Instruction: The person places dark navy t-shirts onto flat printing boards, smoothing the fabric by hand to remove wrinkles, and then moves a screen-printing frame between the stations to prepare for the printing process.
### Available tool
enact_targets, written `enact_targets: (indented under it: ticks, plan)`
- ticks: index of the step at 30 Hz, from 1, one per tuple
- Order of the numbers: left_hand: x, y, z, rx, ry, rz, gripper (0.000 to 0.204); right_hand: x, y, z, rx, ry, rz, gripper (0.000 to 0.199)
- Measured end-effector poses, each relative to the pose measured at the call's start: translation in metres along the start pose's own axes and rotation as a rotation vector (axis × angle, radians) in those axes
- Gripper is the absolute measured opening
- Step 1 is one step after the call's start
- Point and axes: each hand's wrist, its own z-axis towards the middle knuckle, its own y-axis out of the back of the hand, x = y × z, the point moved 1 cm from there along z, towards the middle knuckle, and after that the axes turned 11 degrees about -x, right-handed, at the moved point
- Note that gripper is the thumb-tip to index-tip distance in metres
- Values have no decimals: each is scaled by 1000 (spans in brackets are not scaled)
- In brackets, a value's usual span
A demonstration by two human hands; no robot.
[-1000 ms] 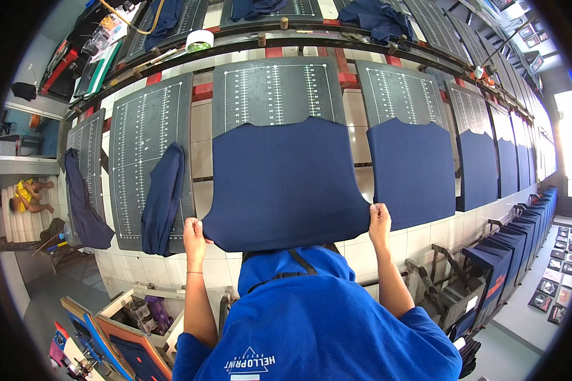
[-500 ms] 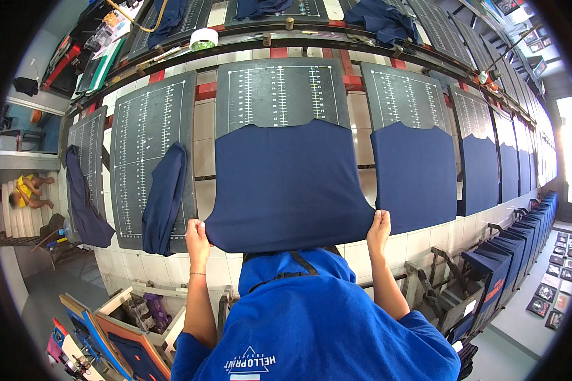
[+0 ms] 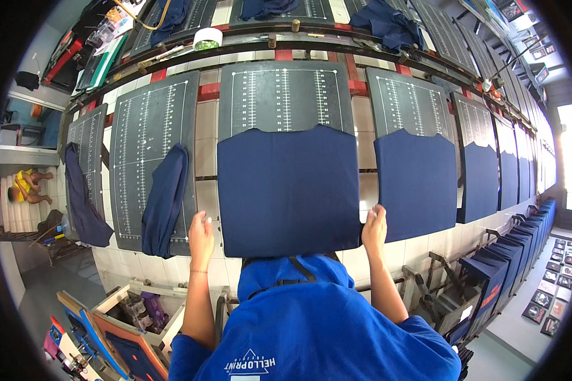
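A navy blue fabric panel [image 3: 288, 190], cut like the body of a shirt, lies flat over a dark printing board [image 3: 283, 95] with white ruled markings. Its lower edge reaches almost to my waist. My left hand [image 3: 201, 240] is just off the panel's left side, fingers loosely parted and holding nothing. Close by the lower right edge is my right hand [image 3: 374, 227], thumb and fingers apart, in the gap before the neighbouring navy panel [image 3: 416, 184]. Whether its fingertips still brush the cloth is hard to see.
Folded navy pieces [image 3: 165, 200] lie on the boards to the left. More covered boards run off to the right. A roll of tape [image 3: 208, 39] sits on the far rail. Wooden frames [image 3: 117, 336] lean at lower left. A person in yellow [image 3: 24, 185] is at far left.
Both hands have let go of the panel's lower corners. The cloth, earlier pulled outward at the sides, now hangs straight along the board's edges. The view has shifted slightly.
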Motion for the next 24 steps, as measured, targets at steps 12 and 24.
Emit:
enact_targets:
  ticks: [12, 24]
  plan:
    - [-37, -86, 187, 331, 504, -678, 22, 64, -97, 195, 618, -586, 736, 35]
    - [-35, -89, 193, 140, 291, -672, 19, 70, -104, 198, 304, -504, 726, 21]
